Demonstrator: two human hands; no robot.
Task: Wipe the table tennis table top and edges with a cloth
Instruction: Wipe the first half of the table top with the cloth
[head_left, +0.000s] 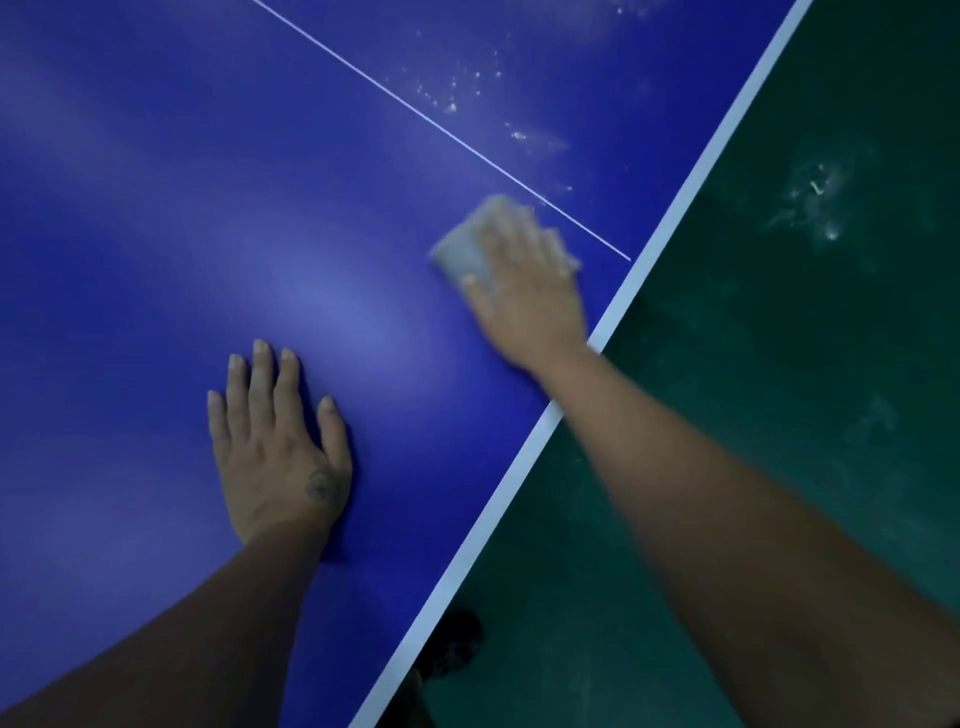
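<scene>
The right hand (524, 291), fingers straight toward 11 o'clock, presses the blurred cloth (457, 254) on the desk (156, 208); the cloth's long axis is unclear. The left hand (275, 441) lies flat, empty, at 7 o'clock.

Blue table (156, 208): cloth (460, 252), white dust specks (457, 88) atop.

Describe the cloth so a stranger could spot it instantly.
On the blue table top, follow the white edge stripe to where the thin white line nearly meets it. There the right hand presses flat on the cloth. It is pale grey, unlike the bare blue under the left hand.
</scene>
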